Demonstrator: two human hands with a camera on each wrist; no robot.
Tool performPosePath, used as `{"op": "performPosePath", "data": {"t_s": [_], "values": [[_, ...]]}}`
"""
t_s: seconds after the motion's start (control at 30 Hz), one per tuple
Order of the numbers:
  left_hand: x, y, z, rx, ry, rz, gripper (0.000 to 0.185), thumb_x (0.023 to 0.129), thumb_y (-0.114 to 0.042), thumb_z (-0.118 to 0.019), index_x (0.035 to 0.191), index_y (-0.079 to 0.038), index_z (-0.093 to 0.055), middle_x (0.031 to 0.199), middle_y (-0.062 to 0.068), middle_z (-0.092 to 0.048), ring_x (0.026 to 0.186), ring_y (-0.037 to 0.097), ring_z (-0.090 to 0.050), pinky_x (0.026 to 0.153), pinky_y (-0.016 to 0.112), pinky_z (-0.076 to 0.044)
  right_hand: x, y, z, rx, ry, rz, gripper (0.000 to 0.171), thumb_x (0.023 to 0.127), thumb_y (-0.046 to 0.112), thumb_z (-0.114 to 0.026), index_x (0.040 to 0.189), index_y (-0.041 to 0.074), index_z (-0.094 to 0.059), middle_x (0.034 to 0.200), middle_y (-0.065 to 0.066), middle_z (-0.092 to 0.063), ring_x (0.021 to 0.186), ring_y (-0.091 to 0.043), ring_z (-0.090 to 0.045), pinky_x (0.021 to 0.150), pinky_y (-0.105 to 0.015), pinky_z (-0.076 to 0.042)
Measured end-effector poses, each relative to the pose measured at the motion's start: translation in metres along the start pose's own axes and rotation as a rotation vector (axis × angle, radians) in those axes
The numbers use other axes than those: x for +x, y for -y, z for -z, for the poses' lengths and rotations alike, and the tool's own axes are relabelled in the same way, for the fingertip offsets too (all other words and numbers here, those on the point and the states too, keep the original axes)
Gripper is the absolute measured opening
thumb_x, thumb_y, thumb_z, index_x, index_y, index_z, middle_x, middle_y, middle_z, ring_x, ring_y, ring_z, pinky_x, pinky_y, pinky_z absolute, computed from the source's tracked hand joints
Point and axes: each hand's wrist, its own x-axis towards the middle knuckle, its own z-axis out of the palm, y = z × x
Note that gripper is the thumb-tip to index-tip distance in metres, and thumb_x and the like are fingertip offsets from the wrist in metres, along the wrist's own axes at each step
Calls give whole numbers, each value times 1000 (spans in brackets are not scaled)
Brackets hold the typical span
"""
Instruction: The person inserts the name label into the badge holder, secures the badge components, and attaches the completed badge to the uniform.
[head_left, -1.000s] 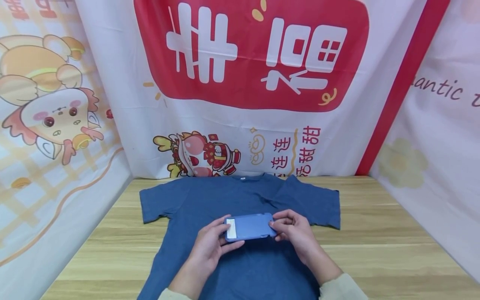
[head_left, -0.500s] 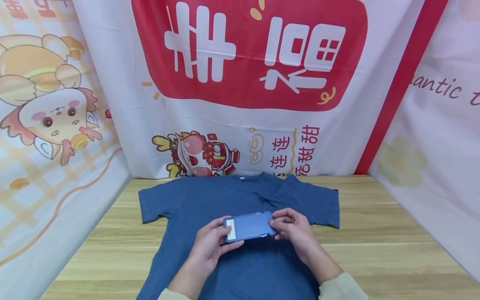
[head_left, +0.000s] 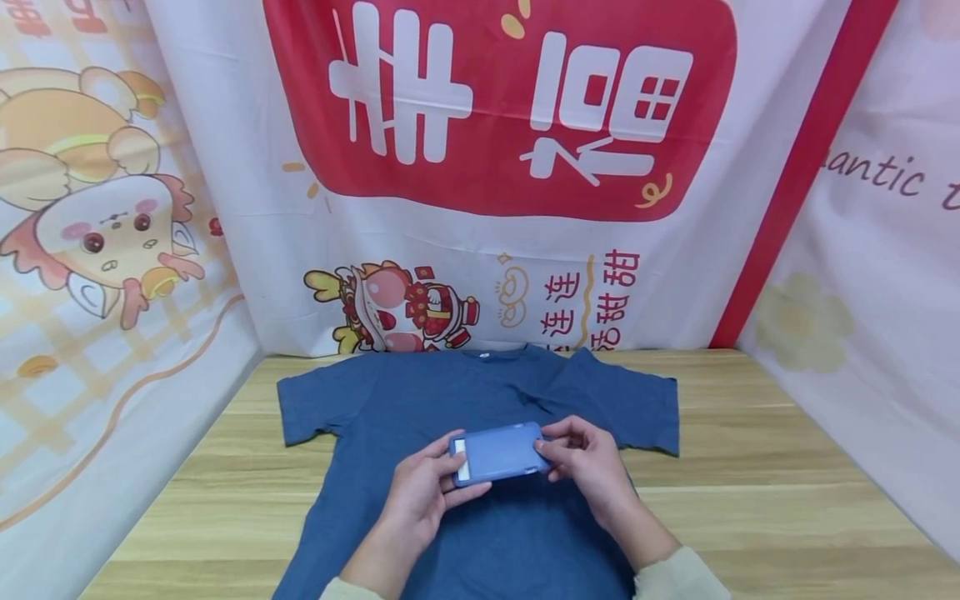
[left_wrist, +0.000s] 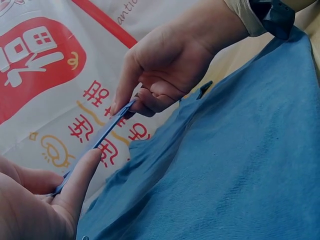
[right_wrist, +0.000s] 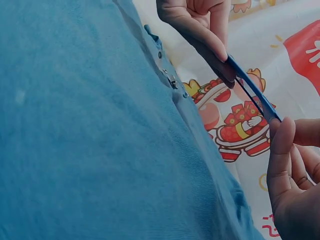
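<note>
A flat blue rectangular case (head_left: 498, 454) with rounded corners and a white patch at its left end is held above a blue T-shirt (head_left: 390, 417). I cannot tell its exact kind. My left hand (head_left: 420, 492) grips the left end, thumb on the white patch and fingers underneath. The right hand (head_left: 588, 462) pinches the right end between thumb and fingers. In the left wrist view the case (left_wrist: 111, 127) appears nearly edge-on, stretched between both hands. A narrow gap shows along the edge of the case (right_wrist: 257, 92) in the right wrist view.
The T-shirt lies spread on a wood-grain table (head_left: 750, 483), collar toward the back. A white cloth backdrop (head_left: 480, 242) with red print rises behind the table, and printed cloth walls stand left and right. A dark wrist device (left_wrist: 274, 17) sits on the right sleeve.
The case has tilted slightly, and its white patch looks narrower than before. Both hands keep their hold with only slight movement. The T-shirt stays put.
</note>
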Motion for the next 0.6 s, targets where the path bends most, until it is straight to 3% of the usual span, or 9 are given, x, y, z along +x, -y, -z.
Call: {"op": "performPosePath", "data": {"t_s": [0.6], "values": [[2, -1, -1, 10, 18, 22, 52, 116, -15, -49, 166, -5, -39, 165, 32, -42, 137, 36, -64, 99, 49, -65, 0, 1, 0, -18, -15, -20, 24, 94, 9, -82, 114, -1, -73, 83, -7, -73, 67, -18, -68, 59, -27, -60]]}}
